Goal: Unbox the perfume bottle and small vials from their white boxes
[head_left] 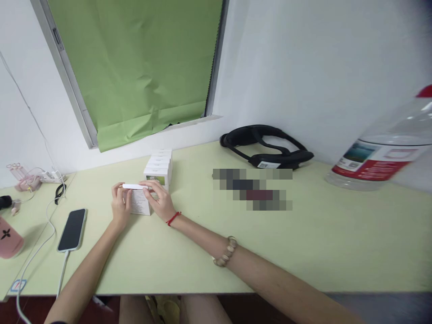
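Both hands meet at a small white box standing upright on the pale green surface, just in front of a row of like boxes that runs back toward the wall. The left hand cups the box's left side, fingers curled against it, which looks meant to keep it from sliding or tipping; the right hand lies across the other side with its fingertips pinched on the white lid flap, held about level over the top (whether the flap is lifted or pressed flat cannot be told). The row stands touching or just behind the box, so there is little room rearward. To the left lie a phone on its white cable and a pink case, both apart from the hands. A black headset sits near the wall to the right, and a large clear bottle stands well off at the right edge.
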`<state>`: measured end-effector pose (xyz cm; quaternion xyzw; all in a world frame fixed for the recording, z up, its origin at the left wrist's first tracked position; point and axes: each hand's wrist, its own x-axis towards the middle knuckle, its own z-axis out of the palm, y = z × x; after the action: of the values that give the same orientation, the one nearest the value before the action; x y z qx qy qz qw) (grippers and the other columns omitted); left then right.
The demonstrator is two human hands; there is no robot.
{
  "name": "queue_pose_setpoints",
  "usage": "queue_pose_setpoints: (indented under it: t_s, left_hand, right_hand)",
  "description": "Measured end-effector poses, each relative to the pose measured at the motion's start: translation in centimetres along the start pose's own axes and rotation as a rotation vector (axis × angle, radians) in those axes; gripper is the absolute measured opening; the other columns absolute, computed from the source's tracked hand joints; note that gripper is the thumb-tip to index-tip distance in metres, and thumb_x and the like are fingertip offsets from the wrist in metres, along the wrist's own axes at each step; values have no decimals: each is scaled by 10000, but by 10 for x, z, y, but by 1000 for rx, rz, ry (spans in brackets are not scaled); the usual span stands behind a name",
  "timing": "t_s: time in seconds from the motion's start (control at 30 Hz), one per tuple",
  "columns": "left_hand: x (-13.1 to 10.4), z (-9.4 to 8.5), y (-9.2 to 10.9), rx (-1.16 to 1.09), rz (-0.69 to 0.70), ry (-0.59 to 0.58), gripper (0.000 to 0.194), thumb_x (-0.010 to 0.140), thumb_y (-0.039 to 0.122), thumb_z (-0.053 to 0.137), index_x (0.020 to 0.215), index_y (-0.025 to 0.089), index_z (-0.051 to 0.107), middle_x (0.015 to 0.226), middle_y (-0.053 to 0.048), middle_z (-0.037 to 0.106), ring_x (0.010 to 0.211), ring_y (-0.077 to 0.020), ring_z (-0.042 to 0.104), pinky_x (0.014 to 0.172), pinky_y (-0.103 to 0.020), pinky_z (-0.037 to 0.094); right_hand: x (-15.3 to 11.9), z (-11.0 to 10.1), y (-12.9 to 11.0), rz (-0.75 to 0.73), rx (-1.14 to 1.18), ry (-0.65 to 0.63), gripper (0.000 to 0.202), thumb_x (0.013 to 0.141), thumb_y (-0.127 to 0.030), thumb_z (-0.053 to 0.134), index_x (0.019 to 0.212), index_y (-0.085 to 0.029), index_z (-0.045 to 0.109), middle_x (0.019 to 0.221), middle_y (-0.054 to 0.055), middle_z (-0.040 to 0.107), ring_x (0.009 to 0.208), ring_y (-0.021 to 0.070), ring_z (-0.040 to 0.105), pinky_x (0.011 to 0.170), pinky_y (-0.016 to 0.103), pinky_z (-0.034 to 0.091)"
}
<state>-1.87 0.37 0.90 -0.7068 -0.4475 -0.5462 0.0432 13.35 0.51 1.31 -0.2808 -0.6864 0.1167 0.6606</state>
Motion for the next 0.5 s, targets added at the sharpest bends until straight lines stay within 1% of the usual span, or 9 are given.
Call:
queue_pose_setpoints:
  t_s: [0.2,0.5]
  left_hand:
    - [0,-1,-2,-12,22,8,110,916,293,448,900,194,493,1098,-83,502,1014,-150,562,639,-227,523]
    - [2,-2,-2,-74,42,32,126,906,305,477,898,181,495,1073,-89,521,1008,-147,573,571,-186,524]
  right_hand:
    - [0,0,0,23,2,-9,252,934,-335,406,986,-237,632,997,59,657,967,181,614,770,317,541]
    - [-1,0,1,15,8,1,236,933,-316,416,983,-228,629,993,57,652,955,174,611,771,311,539]
